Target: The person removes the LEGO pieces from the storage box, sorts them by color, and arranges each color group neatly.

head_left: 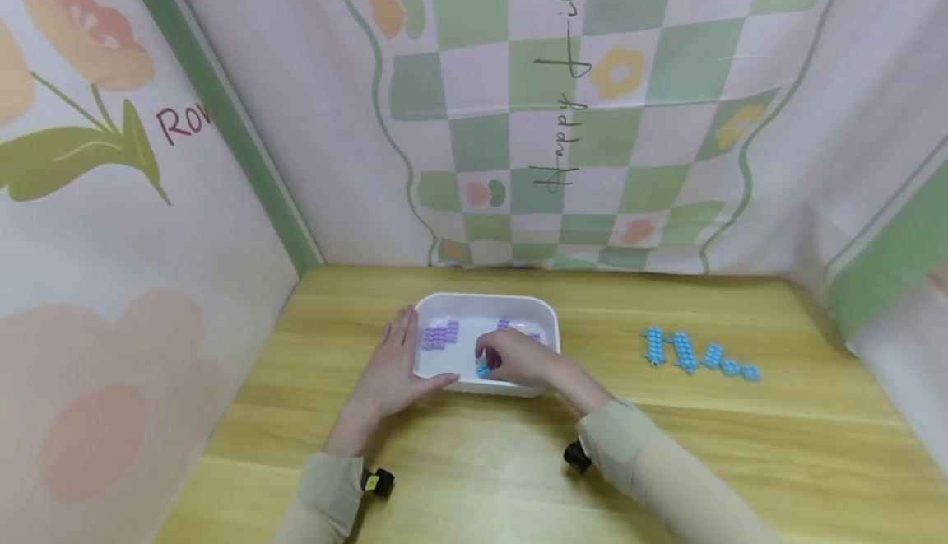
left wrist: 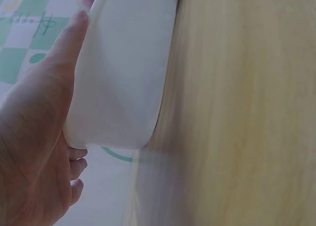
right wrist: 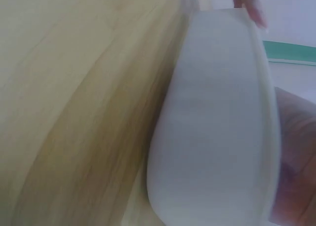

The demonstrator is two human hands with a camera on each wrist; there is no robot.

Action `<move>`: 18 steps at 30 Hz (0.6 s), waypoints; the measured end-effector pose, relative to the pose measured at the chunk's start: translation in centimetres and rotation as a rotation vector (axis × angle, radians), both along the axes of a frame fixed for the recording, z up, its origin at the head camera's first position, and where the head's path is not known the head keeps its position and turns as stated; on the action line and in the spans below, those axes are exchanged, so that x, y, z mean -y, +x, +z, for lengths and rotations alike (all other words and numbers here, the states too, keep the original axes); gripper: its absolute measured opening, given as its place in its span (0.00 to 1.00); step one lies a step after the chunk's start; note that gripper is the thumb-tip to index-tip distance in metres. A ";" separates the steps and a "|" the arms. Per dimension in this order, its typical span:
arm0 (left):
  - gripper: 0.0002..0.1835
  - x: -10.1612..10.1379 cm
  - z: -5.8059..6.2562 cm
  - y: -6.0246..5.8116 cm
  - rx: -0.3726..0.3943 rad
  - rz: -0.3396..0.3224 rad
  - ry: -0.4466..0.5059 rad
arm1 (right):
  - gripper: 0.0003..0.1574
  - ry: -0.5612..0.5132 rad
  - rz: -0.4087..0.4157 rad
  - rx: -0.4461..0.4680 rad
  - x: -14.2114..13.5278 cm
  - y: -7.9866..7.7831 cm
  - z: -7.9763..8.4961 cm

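A white plastic tray stands on the wooden table. My left hand rests against its left end, fingers fairly straight along that side and thumb lying on the front rim. Inside the tray, my right hand reaches down with curled fingers and pinches a small blue block piece, mostly hidden under the fingertips. A cluster of small purple block pieces lies in the tray's left half. More purple pieces show behind the right hand. In both wrist views the tray's outer wall hides what is inside.
To the right on the table lies a row of blue studded pieces, two longer strips and several shorter ones. A patterned curtain hangs behind the table, and another borders it on the left.
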State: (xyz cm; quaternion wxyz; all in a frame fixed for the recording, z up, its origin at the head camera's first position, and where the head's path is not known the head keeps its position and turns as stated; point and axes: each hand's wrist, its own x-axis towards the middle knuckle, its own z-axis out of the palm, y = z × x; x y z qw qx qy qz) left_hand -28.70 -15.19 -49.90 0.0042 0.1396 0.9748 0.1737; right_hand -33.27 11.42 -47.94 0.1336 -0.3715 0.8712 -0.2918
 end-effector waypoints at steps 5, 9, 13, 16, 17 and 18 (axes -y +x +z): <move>0.74 0.1 -0.4 0.0 -0.007 -0.002 0.009 | 0.10 0.006 -0.004 -0.011 0.8 -0.4 -0.6; 0.73 0.2 -0.6 -0.1 -0.011 -0.005 0.004 | 0.03 -0.013 -0.002 -0.025 0.8 -0.4 -0.7; 0.73 0.3 -0.5 -0.2 -0.012 -0.003 -0.001 | 0.05 -0.054 -0.038 -0.048 0.2 -0.1 -0.4; 0.74 0.3 -0.4 -0.2 -0.005 -0.005 0.002 | 0.08 -0.092 -0.077 -0.058 -0.4 0.2 -0.1; 0.74 0.3 -0.4 -0.2 -0.001 -0.005 0.001 | 0.09 -0.105 -0.089 -0.056 -0.6 0.2 0.0; 0.74 0.2 -0.3 -0.2 0.002 -0.005 0.000 | 0.09 -0.118 -0.102 -0.059 -0.8 0.3 0.2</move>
